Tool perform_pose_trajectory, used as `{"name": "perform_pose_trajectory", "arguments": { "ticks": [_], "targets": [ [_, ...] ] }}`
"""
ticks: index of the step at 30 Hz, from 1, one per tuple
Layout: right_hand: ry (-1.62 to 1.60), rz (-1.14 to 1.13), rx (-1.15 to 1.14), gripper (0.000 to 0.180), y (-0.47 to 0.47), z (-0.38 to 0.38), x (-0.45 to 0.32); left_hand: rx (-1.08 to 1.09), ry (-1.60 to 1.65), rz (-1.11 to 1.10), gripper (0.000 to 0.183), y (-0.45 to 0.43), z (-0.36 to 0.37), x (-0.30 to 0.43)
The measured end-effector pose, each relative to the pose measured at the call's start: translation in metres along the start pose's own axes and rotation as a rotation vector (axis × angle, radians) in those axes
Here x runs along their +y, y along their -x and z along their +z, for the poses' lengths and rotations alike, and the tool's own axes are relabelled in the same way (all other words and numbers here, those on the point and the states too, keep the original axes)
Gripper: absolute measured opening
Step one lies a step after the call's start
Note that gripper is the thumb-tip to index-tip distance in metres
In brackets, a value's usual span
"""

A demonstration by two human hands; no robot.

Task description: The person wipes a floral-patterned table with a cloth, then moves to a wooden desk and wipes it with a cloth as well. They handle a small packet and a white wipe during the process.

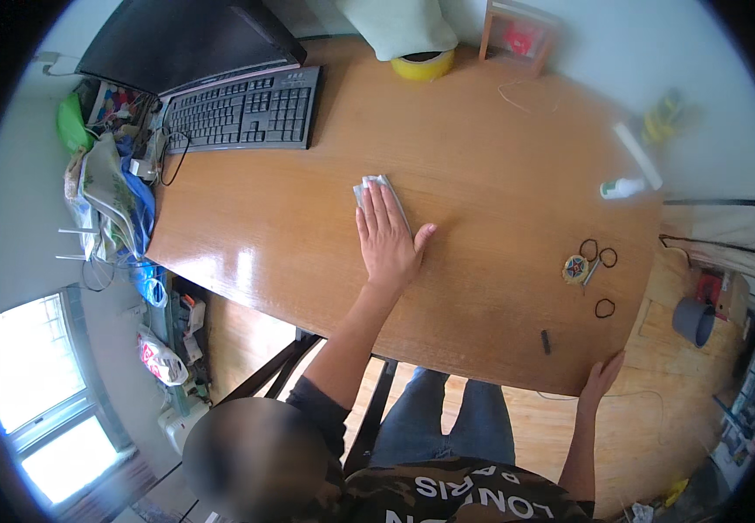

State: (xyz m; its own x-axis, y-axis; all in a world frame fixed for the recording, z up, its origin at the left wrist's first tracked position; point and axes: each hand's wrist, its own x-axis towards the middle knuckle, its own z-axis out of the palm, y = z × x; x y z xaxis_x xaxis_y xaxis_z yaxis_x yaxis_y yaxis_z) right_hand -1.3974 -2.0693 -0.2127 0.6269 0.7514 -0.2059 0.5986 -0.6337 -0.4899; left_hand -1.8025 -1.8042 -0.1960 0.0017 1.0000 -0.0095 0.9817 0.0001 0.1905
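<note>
My left hand (385, 238) lies palm down on the brown wooden tabletop (482, 281), fingers straight and thumb out to the side. Beneath it is a folded white cloth or tissue (371, 180), pressed flat and mostly hidden by the fingers. My right hand (601, 376) rests at the table's near right corner, fingers stretched along the edge and holding no loose object. Nearest to it on the tabletop is a small dark stick-like object (545, 342). Further up lie a black ring band (605, 308), scissors with black loop handles (607, 257) and a round star-patterned ornament (575, 269).
At the far left stand a monitor (181, 39) and a black keyboard (247, 111). A yellow tape roll (423, 67) and a wooden-framed box (518, 39) are at the back. On the right lie a white bottle (623, 188) and a white strip (638, 155). Bags (113, 196) crowd the left edge.
</note>
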Motion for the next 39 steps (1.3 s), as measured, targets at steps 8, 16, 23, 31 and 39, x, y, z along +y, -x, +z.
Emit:
{"name": "perform_pose_trajectory", "arguments": {
  "ticks": [8, 16, 23, 31, 39],
  "targets": [
    [-0.018, -0.056, -0.014, 0.083, 0.009, -0.002, -0.006, 0.174, -0.056, -0.168, 0.090, -0.156, 0.012, -0.035],
    [-0.100, -0.084, -0.044, 0.085, 0.011, -0.006, -0.013, -0.276, 0.273, 0.604, 0.091, -0.056, -0.010, 0.094],
    [-0.056, -0.107, -0.075, 0.079, 0.012, -0.006, -0.024, 0.094, -0.209, 0.078, 0.085, -0.144, 0.016, 0.004],
    [-0.202, -0.056, -0.096, 0.078, 0.010, -0.015, -0.043, 0.166, -0.003, 0.343, 0.095, -0.155, 0.043, 0.106],
    [-0.487, -0.263, 0.096, 0.075, -0.090, -0.051, -0.136, 0.107, -0.084, 0.549, 0.097, -0.173, 0.057, 0.166]
  ]
}}
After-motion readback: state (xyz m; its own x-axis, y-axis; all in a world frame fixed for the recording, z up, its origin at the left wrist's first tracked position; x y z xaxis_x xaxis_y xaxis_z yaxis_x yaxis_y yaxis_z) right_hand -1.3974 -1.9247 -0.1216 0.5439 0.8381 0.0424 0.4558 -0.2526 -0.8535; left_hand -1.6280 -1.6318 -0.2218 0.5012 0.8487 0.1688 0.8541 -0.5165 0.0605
